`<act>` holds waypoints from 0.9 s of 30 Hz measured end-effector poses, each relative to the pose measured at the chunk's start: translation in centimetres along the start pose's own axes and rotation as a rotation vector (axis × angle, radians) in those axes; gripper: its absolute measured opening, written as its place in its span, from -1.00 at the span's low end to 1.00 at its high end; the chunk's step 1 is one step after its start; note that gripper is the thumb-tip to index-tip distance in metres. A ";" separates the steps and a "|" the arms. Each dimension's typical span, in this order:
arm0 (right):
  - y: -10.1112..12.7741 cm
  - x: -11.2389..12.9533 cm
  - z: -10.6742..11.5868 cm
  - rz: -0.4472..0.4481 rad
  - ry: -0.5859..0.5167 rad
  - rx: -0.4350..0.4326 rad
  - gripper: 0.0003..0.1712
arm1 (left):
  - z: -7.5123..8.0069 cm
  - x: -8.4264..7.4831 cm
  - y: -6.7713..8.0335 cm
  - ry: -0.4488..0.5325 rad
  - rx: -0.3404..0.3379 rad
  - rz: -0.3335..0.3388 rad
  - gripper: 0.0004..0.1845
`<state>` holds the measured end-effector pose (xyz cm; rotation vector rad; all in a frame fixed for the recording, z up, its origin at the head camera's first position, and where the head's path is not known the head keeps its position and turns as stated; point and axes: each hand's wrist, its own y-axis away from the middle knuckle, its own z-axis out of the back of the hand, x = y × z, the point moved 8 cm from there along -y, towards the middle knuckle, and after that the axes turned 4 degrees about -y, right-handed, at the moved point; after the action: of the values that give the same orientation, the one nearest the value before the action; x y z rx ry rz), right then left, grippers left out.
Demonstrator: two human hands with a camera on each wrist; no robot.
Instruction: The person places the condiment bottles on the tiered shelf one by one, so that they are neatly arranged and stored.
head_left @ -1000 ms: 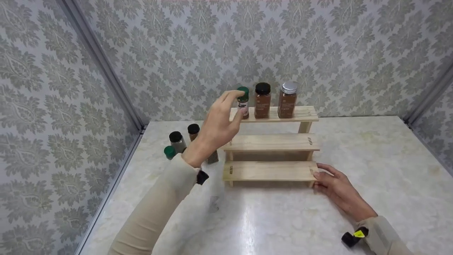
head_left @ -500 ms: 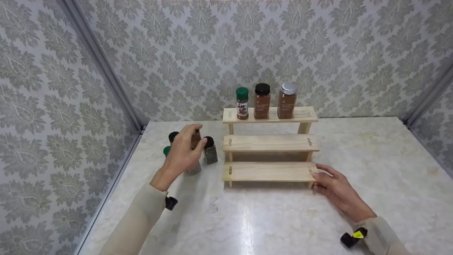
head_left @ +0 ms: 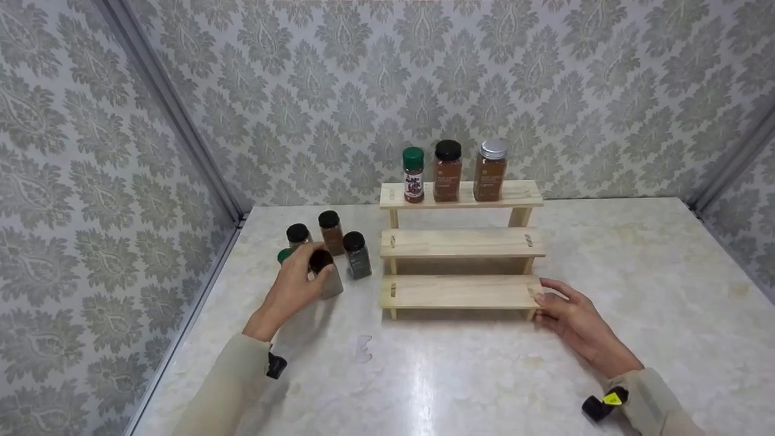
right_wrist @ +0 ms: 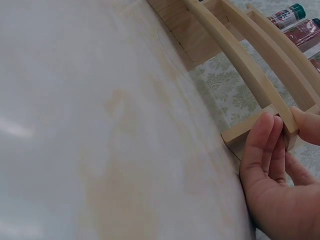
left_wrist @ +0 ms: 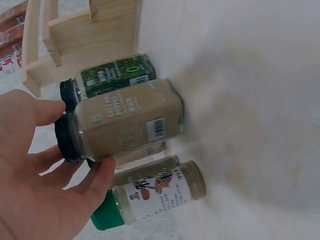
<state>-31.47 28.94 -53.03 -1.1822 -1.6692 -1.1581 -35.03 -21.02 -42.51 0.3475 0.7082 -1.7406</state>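
Note:
My left hand [head_left: 290, 287] is curled round the black-capped upper end of a spice jar [left_wrist: 132, 120] of beige powder. In the left wrist view the thumb lies by the cap and a fingertip meets the jar's side. The jar stands on the table. At the right, my right hand [head_left: 575, 321] pinches the end of the lowest step of a three-step wooden spice rack [head_left: 460, 290], thumb on top and fingers beneath. On the top step stand a green-capped jar [head_left: 413, 175], a black-capped jar [head_left: 447, 172] and a silver-capped jar [head_left: 490, 172].
Close around the left hand stand a dark-green herb jar [head_left: 358, 257], a brown-filled jar [head_left: 331, 233], another black-capped jar [head_left: 298, 234] and a green-capped jar [left_wrist: 160, 192]. Patterned walls [head_left: 339, 91] rise behind and left of the marbled table [head_left: 472, 375].
My left hand has come away from the green-capped jar on the top step, down and left to the beige-powder jar. My right hand keeps its hold on the rack.

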 end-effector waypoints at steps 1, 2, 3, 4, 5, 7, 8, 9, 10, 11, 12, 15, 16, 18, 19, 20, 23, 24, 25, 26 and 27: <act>0.0 0.0 0.1 -0.001 -0.003 -0.006 -0.14 | -0.2 0.1 0.0 0.007 0.004 -0.003 -0.42; 0.0 0.0 0.1 0.000 -0.003 -0.009 -0.15 | -0.3 0.2 0.0 0.015 0.008 -0.004 -0.41; 0.0 -0.1 0.1 0.000 -0.002 -0.010 -0.15 | -0.4 0.3 0.1 0.025 0.009 -0.002 -0.41; 0.0 -0.1 0.1 0.000 -0.003 -0.012 -0.16 | -0.5 0.5 0.1 0.033 0.009 -0.002 -0.41; 0.0 -0.2 0.1 -0.001 -0.004 -0.013 -0.17 | -0.6 0.7 0.1 0.045 0.009 0.000 -0.41; 0.0 -0.3 0.1 0.002 -0.005 -0.013 -0.20 | -0.7 1.0 0.2 0.074 0.008 0.015 -0.39; -0.1 -0.3 0.1 0.003 -0.008 -0.014 -0.21 | -0.7 1.1 0.3 0.089 0.008 0.027 -0.39; -0.1 -0.3 0.0 0.004 -0.010 -0.014 -0.22 | -0.8 1.3 0.4 0.104 0.006 0.039 -0.38; -0.1 -0.3 0.0 0.007 -0.012 -0.015 -0.23 | -0.8 1.5 0.4 0.119 0.003 0.050 -0.37; -0.2 -0.3 0.0 0.009 -0.015 -0.016 -0.25 | -0.8 1.6 0.5 0.134 -0.001 0.060 -0.37; -0.3 -0.2 0.0 0.011 -0.019 -0.016 -0.26 | -0.7 1.7 0.5 0.147 -0.007 0.070 -0.37; -0.4 -0.1 -0.1 0.015 -0.020 -0.014 -0.30 | -0.5 1.8 0.8 0.166 -0.020 0.084 -0.39; -0.4 -0.1 -0.1 0.016 -0.020 -0.014 -0.30 | -0.5 1.8 0.9 0.170 -0.022 0.081 -0.39; -0.3 -0.1 -0.1 0.015 -0.014 -0.008 -0.28 | -0.4 1.7 1.0 0.167 -0.025 0.075 -0.40; -0.3 -0.1 -0.2 0.015 -0.009 -0.003 -0.27 | -0.3 1.7 1.0 0.165 -0.027 0.071 -0.40; -0.2 -0.1 -0.2 0.014 -0.007 0.001 -0.25 | -0.2 1.7 1.1 0.162 -0.030 0.069 -0.40; -0.1 -0.1 -0.2 0.012 -0.004 0.016 -0.19 | 0.3 1.3 1.1 0.160 -0.044 0.061 -0.40; -0.1 -0.1 -0.2 0.012 -0.005 0.017 -0.19 | 0.5 1.2 1.0 0.160 -0.048 0.058 -0.39; -0.1 -0.1 -0.2 0.012 -0.008 0.015 -0.18 | 0.8 0.9 1.0 0.159 -0.051 0.052 -0.39; 0.0 -0.2 -0.2 0.013 -0.012 0.012 -0.19 | 1.0 0.6 1.0 0.160 -0.053 0.044 -0.39; 0.0 -0.2 -0.1 0.014 -0.013 0.010 -0.19 | 1.3 0.3 1.0 0.158 -0.056 0.035 -0.38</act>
<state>-31.41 28.79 -53.14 -1.1953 -1.6720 -1.1349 -34.04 -22.19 -41.94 0.4598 0.8577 -1.6694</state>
